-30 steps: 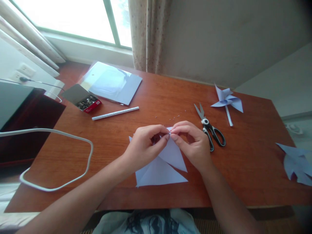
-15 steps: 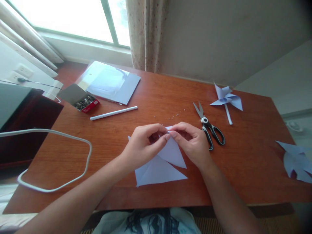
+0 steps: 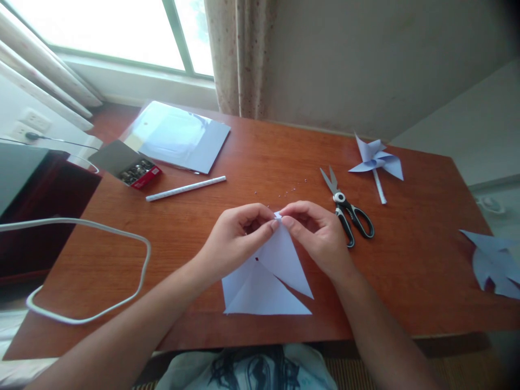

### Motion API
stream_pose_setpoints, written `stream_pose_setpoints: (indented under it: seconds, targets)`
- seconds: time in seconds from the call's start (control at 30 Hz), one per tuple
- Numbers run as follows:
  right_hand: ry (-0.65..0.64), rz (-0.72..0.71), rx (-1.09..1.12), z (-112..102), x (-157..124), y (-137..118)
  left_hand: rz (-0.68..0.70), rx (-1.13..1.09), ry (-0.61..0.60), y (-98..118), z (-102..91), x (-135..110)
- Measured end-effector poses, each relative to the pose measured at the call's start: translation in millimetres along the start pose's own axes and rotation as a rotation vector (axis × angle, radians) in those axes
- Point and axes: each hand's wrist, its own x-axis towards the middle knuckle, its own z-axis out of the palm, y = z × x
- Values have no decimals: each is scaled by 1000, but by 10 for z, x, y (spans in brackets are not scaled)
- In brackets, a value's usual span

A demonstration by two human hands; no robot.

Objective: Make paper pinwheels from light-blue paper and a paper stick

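Observation:
Both hands meet at the far corner of a white sheet of paper with slits cut in from its corners and a small dark hole near its centre. My left hand pinches that corner between thumb and forefinger. From the other side, my right hand pinches the same corner, its thumb tip close to the left thumb. The corner looks lifted and slightly folded between the fingertips. My left hand covers the sheet's upper left part. Just right of my right hand lie scissors with black and white handles, blades parted.
A rolled paper stick lies beyond my left hand. Behind it are an open box of metal clips and a plastic folder. A paper pinwheel sits far right, cut paper at the right edge. A white cable loops left.
The paper's far corner is raised a little more, and the central hole now shows. The near part of the sheet has shifted slightly. Both hands keep their pinch.

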Motion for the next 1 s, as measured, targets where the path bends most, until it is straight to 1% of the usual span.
stream_pose_setpoints:
  seconds: [0.3,0.63,0.8,0.9,1.0]
  targets:
    - [-16,-31,-79,-4,6,-9,44,120,30,7,2,3]
    - [-21,-79,-182,-8,6,-8,49,78,21,19,2,-3]
    - [-22,-103,-222,-13,3,-17,53,96,25,12,3,-2]
    - [-20,-93,-201,-11,-3,-28,57,105,37,14,1,-1]
    - [-25,-61,-131,-5,-7,-28,61,98,55,20,2,-2]
